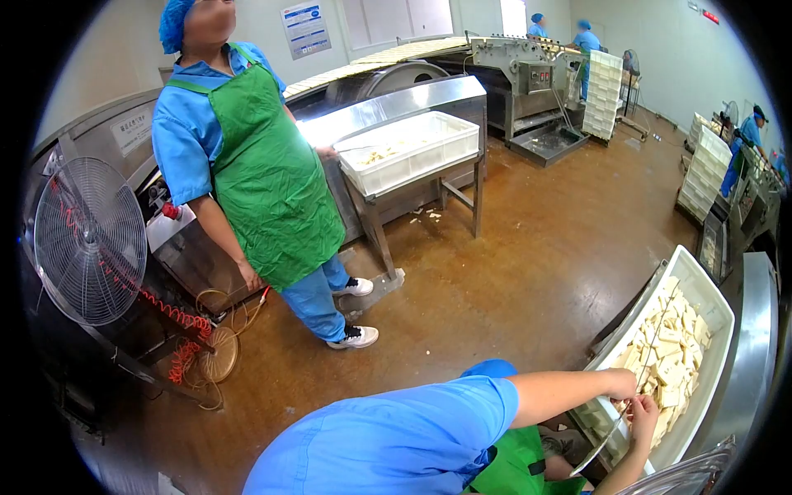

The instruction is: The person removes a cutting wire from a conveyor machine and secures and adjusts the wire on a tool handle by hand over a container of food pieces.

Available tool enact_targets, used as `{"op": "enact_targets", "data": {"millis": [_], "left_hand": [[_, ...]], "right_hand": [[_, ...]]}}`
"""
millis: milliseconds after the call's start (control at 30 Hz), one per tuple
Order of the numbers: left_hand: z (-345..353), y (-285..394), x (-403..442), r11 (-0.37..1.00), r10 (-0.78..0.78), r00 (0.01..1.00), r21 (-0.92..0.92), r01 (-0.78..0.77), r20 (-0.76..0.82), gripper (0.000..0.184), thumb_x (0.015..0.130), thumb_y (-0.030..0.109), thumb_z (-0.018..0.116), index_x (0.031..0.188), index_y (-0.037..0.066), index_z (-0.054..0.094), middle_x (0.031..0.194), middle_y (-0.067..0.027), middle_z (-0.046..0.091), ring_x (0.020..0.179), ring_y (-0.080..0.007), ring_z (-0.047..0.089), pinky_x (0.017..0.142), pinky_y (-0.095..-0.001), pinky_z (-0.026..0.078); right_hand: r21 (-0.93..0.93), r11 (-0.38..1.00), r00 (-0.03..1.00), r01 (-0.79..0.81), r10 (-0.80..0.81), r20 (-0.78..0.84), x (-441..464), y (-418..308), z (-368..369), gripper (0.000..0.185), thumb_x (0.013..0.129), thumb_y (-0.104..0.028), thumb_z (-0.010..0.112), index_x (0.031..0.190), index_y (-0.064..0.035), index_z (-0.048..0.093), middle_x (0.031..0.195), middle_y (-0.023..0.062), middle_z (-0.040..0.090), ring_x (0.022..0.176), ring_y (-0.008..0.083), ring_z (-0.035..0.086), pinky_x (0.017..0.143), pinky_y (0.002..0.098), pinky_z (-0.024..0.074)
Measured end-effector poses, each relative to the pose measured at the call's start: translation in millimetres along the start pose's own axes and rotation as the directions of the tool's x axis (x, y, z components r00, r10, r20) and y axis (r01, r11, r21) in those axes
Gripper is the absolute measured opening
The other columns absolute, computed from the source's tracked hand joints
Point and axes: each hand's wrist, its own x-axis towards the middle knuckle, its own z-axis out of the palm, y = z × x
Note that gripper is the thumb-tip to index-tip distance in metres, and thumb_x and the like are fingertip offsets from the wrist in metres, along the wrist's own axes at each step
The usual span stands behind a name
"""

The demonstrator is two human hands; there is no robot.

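My left hand [620, 383] reaches over the near side of a white plastic crate [723, 330] at the right, fingers bent inward and closed. Close against it, my right hand [643, 417] is closed too, its fingertips meeting the left hand's. Whatever they hold is too small and hidden to name. Many pale cream, flat rectangular pieces [672, 351] lie heaped loosely in the crate just beyond both hands. A thin dark line like a wire [653, 337] runs across the pieces and down past my hands; I cannot tell whether they grip it.
A person in a green apron [264, 173] stands at left beside another white crate [421, 165] on a metal stand. A fan [89, 239] is at far left. Conveyor machinery [528, 78], stacked crates [602, 95] and other workers are farther back. Scraps lie on the brown floor [495, 272].
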Motion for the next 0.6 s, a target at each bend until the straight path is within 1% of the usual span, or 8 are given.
{"op": "enact_targets", "data": {"millis": [67, 100, 200, 267, 400, 467, 533, 600], "left_hand": [[0, 2, -3, 0.996, -0.020, 1.000, -0.092, 0.018, -0.019, 0.019, 0.075, 0.015, 0.057, 0.076, 0.001, 0.071, 0.068, -0.0148, 0.067, 0.064, -0.0254, 0.067, 0.063, -0.0361, 0.051], [2, -1, 1, 0.995, -0.020, 1.000, -0.094, 0.018, -0.018, 0.019, 0.075, 0.015, 0.057, 0.076, 0.001, 0.071, 0.068, -0.0148, 0.067, 0.064, -0.0254, 0.067, 0.063, -0.0361, 0.051], [4, -4, 6, 0.999, 0.026, 0.997, -0.032, -0.028, -0.068, 0.020, 0.078, 0.013, 0.057, 0.071, -0.002, 0.069, 0.067, -0.0182, 0.067, 0.058, -0.0250, 0.066, 0.057, -0.0364, 0.052], [-4, 4, -5, 1.000, 0.006, 0.996, -0.005, -0.006, -0.087, 0.022, 0.078, 0.013, 0.056, 0.074, -0.005, 0.068, 0.071, -0.0201, 0.067, 0.062, -0.0276, 0.067, 0.061, -0.0375, 0.052], [-5, 4, -7, 0.999, 0.019, 0.997, -0.032, -0.021, -0.080, 0.024, 0.079, 0.015, 0.056, 0.077, -0.004, 0.069, 0.074, -0.0207, 0.067, 0.067, -0.0290, 0.068, 0.064, -0.0382, 0.052], [-6, 3, -7, 0.999, 0.037, 0.998, -0.020, -0.038, -0.058, 0.023, 0.080, 0.019, 0.055, 0.080, 0.001, 0.070, 0.073, -0.0162, 0.067, 0.068, -0.0265, 0.066, 0.066, -0.0370, 0.050], [-6, 3, -7, 0.999, 0.037, 0.997, -0.026, -0.039, -0.061, 0.024, 0.080, 0.020, 0.056, 0.081, 0.001, 0.070, 0.076, -0.0169, 0.067, 0.070, -0.0274, 0.066, 0.067, -0.0373, 0.051], [-4, 1, -4, 0.999, 0.038, 0.997, -0.031, -0.040, -0.065, 0.024, 0.080, 0.021, 0.057, 0.082, 0.002, 0.070, 0.078, -0.0176, 0.068, 0.073, -0.0282, 0.066, 0.069, -0.0377, 0.051]], "right_hand": [[0.001, 1.000, 1.000, -0.001, 0.001, 0.002, 0, 1, 0, 0.014, 0.093, -0.017, 0.056, 0.081, -0.0087, 0.059, 0.066, -0.0032, 0.056, 0.056, 0.0045, 0.048, 0.049, 0.0187, 0.0353], [0.005, 1.000, 1.000, -0.001, 0.001, -0.001, 1, 2, 0, 0.014, 0.093, -0.017, 0.055, 0.081, -0.0090, 0.058, 0.066, -0.0033, 0.056, 0.056, 0.0044, 0.048, 0.049, 0.0187, 0.0352], [0.027, 1.000, 1.000, -0.008, 0.009, -0.006, 3, 6, -1, 0.015, 0.093, -0.018, 0.055, 0.081, -0.0093, 0.057, 0.065, -0.0035, 0.055, 0.056, 0.0042, 0.048, 0.049, 0.0185, 0.0350], [0.044, 0.999, 1.000, -0.016, 0.016, -0.007, 4, 7, -2, 0.015, 0.094, -0.018, 0.055, 0.081, -0.0094, 0.057, 0.065, -0.0035, 0.055, 0.056, 0.0040, 0.048, 0.049, 0.0184, 0.0350], [0.025, 0.999, 0.998, 0.038, -0.037, -0.052, 5, 8, -1, 0.016, 0.094, -0.018, 0.055, 0.082, -0.0089, 0.058, 0.066, -0.0033, 0.055, 0.055, 0.0039, 0.047, 0.049, 0.0184, 0.0355], [0.013, 0.998, 0.996, 0.063, -0.062, -0.065, 6, 9, -2, 0.016, 0.094, -0.018, 0.056, 0.082, -0.0085, 0.058, 0.066, -0.0032, 0.055, 0.055, 0.0039, 0.046, 0.048, 0.0184, 0.0357], [0.006, 0.993, 0.990, 0.117, -0.116, -0.081, 7, 11, -2, 0.016, 0.094, -0.018, 0.056, 0.083, -0.0078, 0.058, 0.066, -0.0033, 0.054, 0.055, 0.0038, 0.046, 0.048, 0.0184, 0.0357], [0.017, 0.996, 0.992, 0.090, -0.088, -0.086, 6, 9, -3, 0.014, 0.094, -0.017, 0.056, 0.084, -0.0065, 0.058, 0.066, -0.0027, 0.054, 0.056, 0.0042, 0.047, 0.049, 0.0191, 0.0358]]}}
